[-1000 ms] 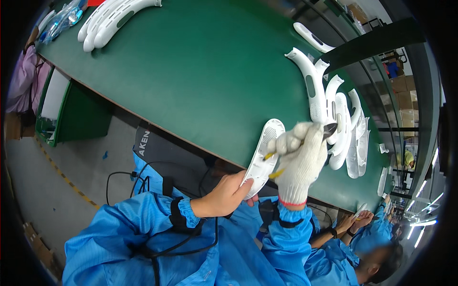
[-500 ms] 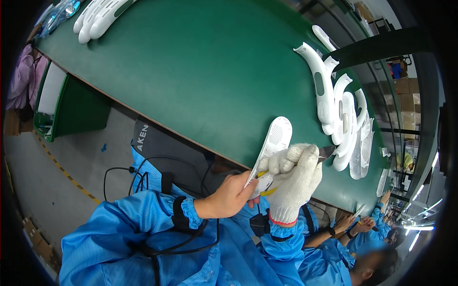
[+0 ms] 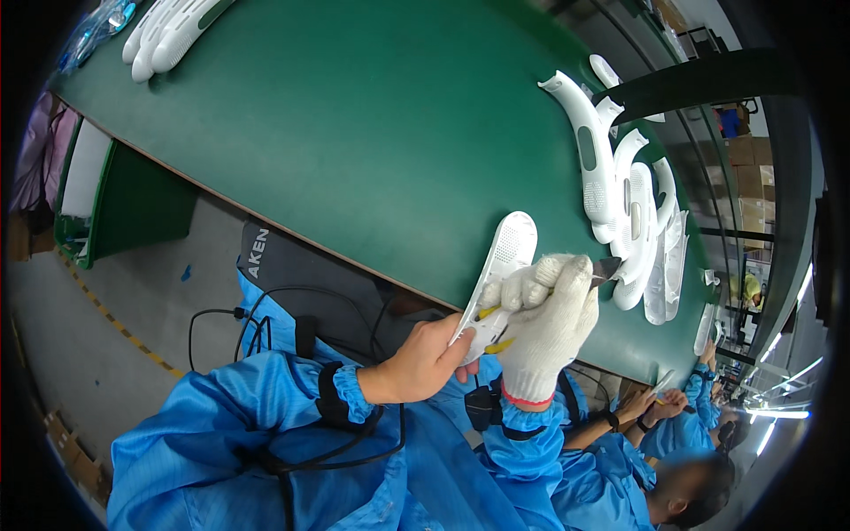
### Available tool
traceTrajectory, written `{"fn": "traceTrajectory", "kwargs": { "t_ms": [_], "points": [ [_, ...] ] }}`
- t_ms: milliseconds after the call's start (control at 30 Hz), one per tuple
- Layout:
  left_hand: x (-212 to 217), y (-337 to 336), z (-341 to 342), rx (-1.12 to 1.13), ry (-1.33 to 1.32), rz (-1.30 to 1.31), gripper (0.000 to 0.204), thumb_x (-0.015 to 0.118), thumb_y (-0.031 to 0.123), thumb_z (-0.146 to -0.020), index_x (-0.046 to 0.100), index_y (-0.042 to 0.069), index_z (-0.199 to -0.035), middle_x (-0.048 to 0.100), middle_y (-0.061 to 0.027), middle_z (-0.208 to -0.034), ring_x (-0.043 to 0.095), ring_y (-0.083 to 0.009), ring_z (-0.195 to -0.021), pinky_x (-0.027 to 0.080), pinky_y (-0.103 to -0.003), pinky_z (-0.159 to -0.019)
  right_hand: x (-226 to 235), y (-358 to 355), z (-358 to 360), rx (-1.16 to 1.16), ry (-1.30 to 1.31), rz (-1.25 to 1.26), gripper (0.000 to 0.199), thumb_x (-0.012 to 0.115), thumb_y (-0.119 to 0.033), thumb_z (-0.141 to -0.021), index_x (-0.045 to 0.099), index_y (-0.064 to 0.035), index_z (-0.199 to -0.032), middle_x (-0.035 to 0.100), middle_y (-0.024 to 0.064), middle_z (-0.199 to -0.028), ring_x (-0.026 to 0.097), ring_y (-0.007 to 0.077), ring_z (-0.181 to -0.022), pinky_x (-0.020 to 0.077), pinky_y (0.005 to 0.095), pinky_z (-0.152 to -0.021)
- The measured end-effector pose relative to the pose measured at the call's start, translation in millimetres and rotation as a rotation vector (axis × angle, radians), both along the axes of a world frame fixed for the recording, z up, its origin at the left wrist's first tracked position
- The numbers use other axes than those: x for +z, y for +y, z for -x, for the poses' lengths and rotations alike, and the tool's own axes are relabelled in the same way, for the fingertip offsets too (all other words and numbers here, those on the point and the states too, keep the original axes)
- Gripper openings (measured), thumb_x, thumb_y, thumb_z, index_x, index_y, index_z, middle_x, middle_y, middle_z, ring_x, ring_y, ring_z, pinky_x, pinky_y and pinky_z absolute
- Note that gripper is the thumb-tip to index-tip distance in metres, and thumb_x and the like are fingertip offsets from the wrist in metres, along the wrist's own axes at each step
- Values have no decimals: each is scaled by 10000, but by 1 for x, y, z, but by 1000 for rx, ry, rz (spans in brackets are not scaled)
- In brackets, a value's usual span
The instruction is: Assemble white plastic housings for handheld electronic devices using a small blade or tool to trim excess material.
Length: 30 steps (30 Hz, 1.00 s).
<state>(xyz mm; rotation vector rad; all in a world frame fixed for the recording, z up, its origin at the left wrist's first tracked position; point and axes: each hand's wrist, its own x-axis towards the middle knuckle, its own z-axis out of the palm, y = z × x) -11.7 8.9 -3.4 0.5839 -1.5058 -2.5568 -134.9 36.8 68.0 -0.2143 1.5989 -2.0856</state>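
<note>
My left hand (image 3: 418,361), bare, grips the lower end of a long white plastic shell (image 3: 506,257) with a rounded, perforated end. That shell tilts up over the front edge of the green table (image 3: 354,159). In a white knitted glove, my right hand (image 3: 549,323) is closed around a hand tool with two yellow grip parts (image 3: 498,345) and a dark, pointed metal head (image 3: 606,270). The gloved fingers lie against or just over the shell's side; whether they touch it I cannot tell. The fist hides the tool's middle, so its exact kind is unclear.
Several curved white shells (image 3: 595,168) lie piled at the right, near a dark shelf post (image 3: 708,86). More white shells (image 3: 181,40) lie at the far left. A green bin (image 3: 133,199) stands beyond the table's left edge. Co-workers' hands (image 3: 660,407) are at the right.
My right hand and the tool have tipped slightly, the yellow grips moving up a little along the shell. The view has shifted slightly, and both hands keep their hold.
</note>
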Motion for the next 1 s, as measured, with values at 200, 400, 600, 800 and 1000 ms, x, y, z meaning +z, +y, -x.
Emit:
{"fn": "traceTrajectory", "kwargs": {
  "t_ms": [200, 400, 600, 800, 1000],
  "points": [
    [-4, 1, 1, 26, 20, 22, 272, 385, 131, -1058, 534, -73, -1161, 680, -121, -813, 662, -163, -657, 543, -307, -623, 3, -3, -11, -34, 38, -110, 401, 486, -397, -1047, 489, -61, -828, 408, 22, -602, 435, 176, -509, 454, 389, -493],
    [0, -1, 0, -8, -14, 29, 276, 379, 132, -1066, 540, -74, -1153, 678, -123, -825, 663, -158, -670, 547, -305, -632, 0, -7, -9, -77, 40, -118, 395, 488, -392, -1047, 486, -65, -827, 410, 23, -599, 427, 177, -499, 448, 384, -491],
    [0, 0, -2, -10, -7, 0, 280, 380, 143, -1071, 544, -73, -1139, 671, -116, -820, 657, -154, -668, 543, -300, -629, 2, -5, -5, -43, 11, -100, 386, 488, -381, -1049, 486, -64, -828, 409, 23, -616, 430, 179, -505, 446, 387, -492],
    [-4, 4, 0, 30, 6, -8, 292, 396, 151, -1051, 528, -65, -1196, 667, -101, -776, 644, -164, -623, 533, -309, -606, 1, -4, -13, -76, 37, -96, 388, 486, -379, -1049, 483, -64, -822, 408, 31, -623, 430, 180, -520, 467, 399, -513],
    [5, -1, 0, 7, -19, 11, 263, 372, 135, -1066, 549, -51, -1122, 658, -98, -807, 629, -137, -650, 526, -294, -622, 8, 5, 9, 94, -46, -27, 360, 470, -296, -1056, 510, -7, -845, 448, 46, -627, 489, 189, -532, 493, 401, -517]
  ]
}}
